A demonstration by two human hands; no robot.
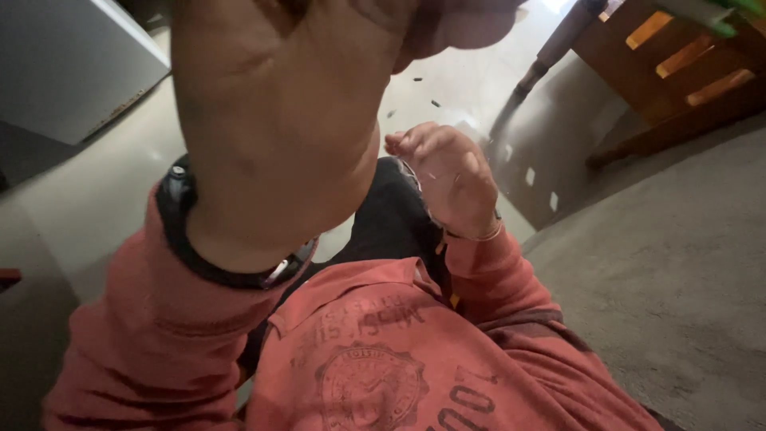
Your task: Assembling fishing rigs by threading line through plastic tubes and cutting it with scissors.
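My left hand (279,96) is raised very close to the camera and fills the top of the view. Its fingers run out of the frame, so whatever they touch is hidden. A black watch (185,239) circles that wrist above a red sleeve. My right hand (447,179) hovers lower, in the middle, back turned towards me, fingers loosely curled with nothing seen in them. A thin bracelet sits at its wrist. Below it are dark trousers (387,223) and my red printed sweatshirt (375,359).
A grey carpet (678,263) covers the right side. A pale shiny floor (88,183) lies to the left and behind. Wooden furniture (678,72) with a dark leg (550,48) stands at the top right. A grey cabinet (64,64) is at the top left.
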